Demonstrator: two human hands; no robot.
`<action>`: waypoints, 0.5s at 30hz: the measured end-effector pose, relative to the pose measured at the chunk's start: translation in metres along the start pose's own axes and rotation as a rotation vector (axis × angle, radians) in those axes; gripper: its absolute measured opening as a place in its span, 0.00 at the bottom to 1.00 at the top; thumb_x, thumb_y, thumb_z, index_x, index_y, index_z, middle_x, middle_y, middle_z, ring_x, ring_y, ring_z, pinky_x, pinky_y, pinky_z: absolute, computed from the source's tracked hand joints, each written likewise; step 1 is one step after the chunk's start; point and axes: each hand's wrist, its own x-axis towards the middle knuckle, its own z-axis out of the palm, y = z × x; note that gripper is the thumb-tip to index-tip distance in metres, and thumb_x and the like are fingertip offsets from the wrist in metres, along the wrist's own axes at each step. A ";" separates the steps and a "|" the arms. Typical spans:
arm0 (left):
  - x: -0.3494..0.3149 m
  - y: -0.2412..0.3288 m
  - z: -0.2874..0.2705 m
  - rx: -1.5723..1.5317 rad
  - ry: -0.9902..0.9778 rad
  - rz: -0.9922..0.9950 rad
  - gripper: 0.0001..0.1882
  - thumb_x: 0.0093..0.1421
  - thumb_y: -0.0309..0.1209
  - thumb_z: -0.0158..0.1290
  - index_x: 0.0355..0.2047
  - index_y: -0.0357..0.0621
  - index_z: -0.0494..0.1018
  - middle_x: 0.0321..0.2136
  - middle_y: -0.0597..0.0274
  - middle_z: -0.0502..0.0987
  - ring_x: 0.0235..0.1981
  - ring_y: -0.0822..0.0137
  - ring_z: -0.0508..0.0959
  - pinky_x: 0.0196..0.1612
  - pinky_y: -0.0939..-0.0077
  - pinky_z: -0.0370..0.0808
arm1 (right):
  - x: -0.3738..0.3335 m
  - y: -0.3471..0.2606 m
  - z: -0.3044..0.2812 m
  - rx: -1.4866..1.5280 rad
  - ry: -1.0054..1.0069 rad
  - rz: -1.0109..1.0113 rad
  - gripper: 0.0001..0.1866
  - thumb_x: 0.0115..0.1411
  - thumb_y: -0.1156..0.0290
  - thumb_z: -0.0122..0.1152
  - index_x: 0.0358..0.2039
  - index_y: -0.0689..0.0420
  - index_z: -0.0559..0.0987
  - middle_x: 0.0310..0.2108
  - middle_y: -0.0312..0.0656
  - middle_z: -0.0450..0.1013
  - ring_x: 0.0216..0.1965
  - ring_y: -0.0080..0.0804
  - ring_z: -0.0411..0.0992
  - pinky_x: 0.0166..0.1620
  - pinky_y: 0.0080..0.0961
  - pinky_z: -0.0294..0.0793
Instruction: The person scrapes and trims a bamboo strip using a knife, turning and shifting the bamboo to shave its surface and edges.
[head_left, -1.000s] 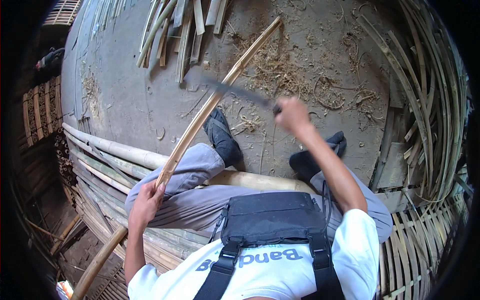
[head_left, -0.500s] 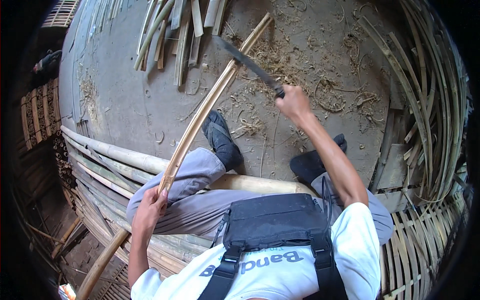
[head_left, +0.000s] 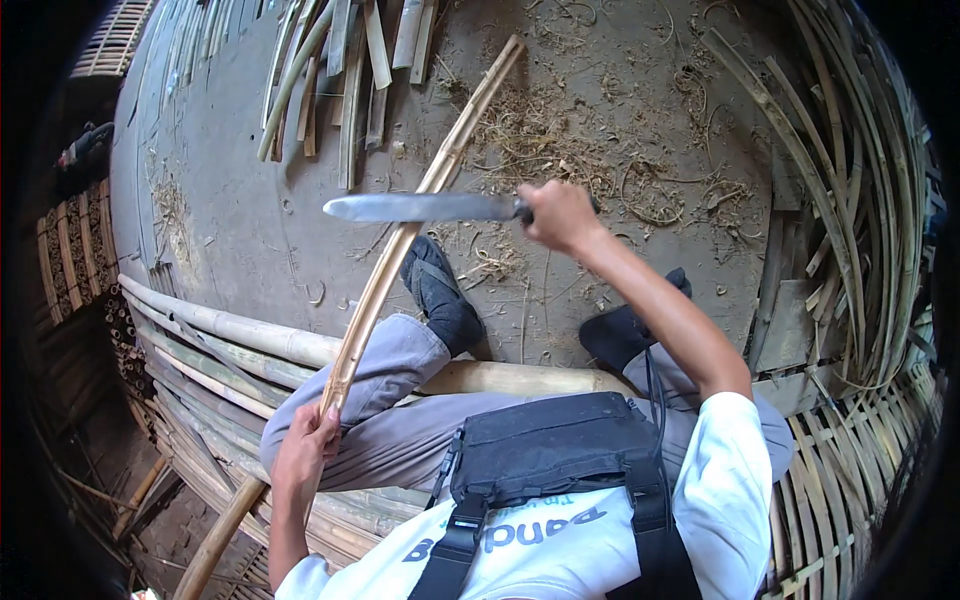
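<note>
My left hand (head_left: 306,446) is closed around the near end of a long split bamboo strip (head_left: 384,268). The strip slants up and away to the right over my left knee, its pale hollow inner side showing. My right hand (head_left: 562,214) grips the dark handle of a machete (head_left: 420,208). The broad grey blade points left and lies across the strip a little beyond its middle; whether it touches the strip I cannot tell.
Curly shavings (head_left: 545,140) litter the grey floor ahead. Split bamboo pieces (head_left: 350,100) lie at the far left, and a heap of long bent strips (head_left: 850,190) is on the right. Bamboo poles (head_left: 240,332) run beneath my legs. A slatted bamboo rack (head_left: 830,500) stands at lower right.
The machete has come nearer along the strip and swung from a diagonal to nearly level. My right hand has moved slightly left. The strip's far end has shifted a little left.
</note>
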 end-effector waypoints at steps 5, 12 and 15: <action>0.001 0.003 0.012 0.049 0.056 0.089 0.16 0.68 0.38 0.45 0.22 0.47 0.61 0.15 0.75 0.58 0.14 0.80 0.55 0.17 0.81 0.52 | 0.020 0.076 -0.019 0.065 0.182 0.411 0.06 0.54 0.76 0.53 0.29 0.64 0.77 0.19 0.43 0.74 0.16 0.30 0.71 0.18 0.27 0.73; -0.005 -0.007 -0.001 0.010 -0.034 0.025 0.15 0.66 0.37 0.46 0.23 0.49 0.61 0.14 0.75 0.58 0.14 0.80 0.56 0.17 0.81 0.51 | -0.032 0.004 -0.014 0.017 0.130 0.101 0.09 0.49 0.73 0.57 0.31 0.60 0.79 0.26 0.50 0.77 0.25 0.45 0.78 0.29 0.38 0.79; -0.020 -0.006 0.021 -0.048 0.078 0.010 0.14 0.66 0.36 0.47 0.24 0.50 0.61 0.15 0.77 0.56 0.14 0.80 0.56 0.17 0.81 0.51 | -0.013 0.066 -0.011 0.088 0.176 0.430 0.10 0.49 0.70 0.59 0.32 0.57 0.81 0.31 0.51 0.78 0.35 0.48 0.79 0.37 0.39 0.79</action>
